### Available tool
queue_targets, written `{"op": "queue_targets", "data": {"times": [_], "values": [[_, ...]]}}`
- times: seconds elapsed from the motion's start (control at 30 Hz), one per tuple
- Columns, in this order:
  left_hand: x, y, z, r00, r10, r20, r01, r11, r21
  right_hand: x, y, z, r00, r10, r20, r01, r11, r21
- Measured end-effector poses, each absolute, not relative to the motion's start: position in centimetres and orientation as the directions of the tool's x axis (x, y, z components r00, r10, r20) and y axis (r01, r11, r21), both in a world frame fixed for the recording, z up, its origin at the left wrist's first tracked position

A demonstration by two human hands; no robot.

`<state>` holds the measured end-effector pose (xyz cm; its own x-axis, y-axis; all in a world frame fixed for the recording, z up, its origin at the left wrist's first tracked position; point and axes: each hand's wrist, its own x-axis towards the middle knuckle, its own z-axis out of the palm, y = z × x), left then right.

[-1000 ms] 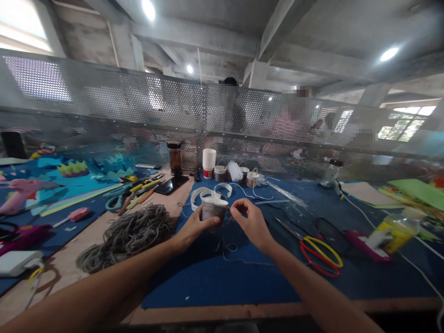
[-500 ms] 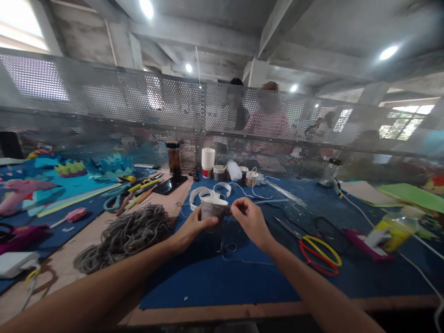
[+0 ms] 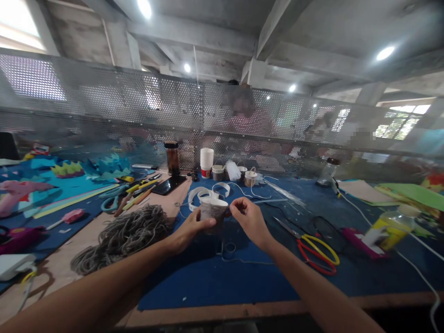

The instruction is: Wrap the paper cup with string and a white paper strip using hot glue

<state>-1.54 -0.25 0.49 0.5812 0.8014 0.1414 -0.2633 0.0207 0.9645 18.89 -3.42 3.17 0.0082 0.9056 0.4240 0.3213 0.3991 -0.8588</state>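
My left hand (image 3: 192, 227) is wrapped round a small paper cup (image 3: 212, 212), thumb across its front, holding it above the blue mat (image 3: 208, 282). The cup's white rim faces up and its side looks wrapped in grey. Close to the cup's right edge, the fingertips of my right hand (image 3: 248, 217) are pinched together on what looks like a thin grey cord (image 3: 239, 262). Part of that cord lies in a loop on the mat below; its upper run is hard to follow. Just behind the cup are curled white paper strips (image 3: 221, 188).
A heap of grey cord (image 3: 128, 236) lies at left, near a phone (image 3: 169, 185) and pliers (image 3: 113, 200). Scissors (image 3: 317, 252) lie right. Stacked paper cups (image 3: 206, 162), a brown jar (image 3: 171, 158) and small wrapped cups (image 3: 250, 177) stand before the perforated screen (image 3: 132, 99).
Both hands keep almost the same hold at the cup. The view has shifted slightly. Behind the screen, a person in pink has moved left and leaned lower.
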Motion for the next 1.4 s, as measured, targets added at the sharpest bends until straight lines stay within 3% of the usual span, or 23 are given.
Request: {"op": "queue_targets", "data": {"times": [0.5,0.9,1.4], "values": [[-1.59,-0.07,0.73,0.625,0.771,0.119,-0.287,0.085,0.954,18.97,-3.63,3.5,-0.009,0.909,0.417,0.278,0.403,-0.872],[-1.61,0.17,0.35,0.609,0.782,0.13,-0.299,0.074,0.951,19.17,-3.57,3.49,-0.015,0.887,0.461,0.384,0.43,-0.817],[-1.69,0.03,0.66,0.625,0.773,0.109,-0.292,0.102,0.951,19.29,-3.64,3.56,-0.03,0.908,0.417,0.315,0.404,-0.859]]}}
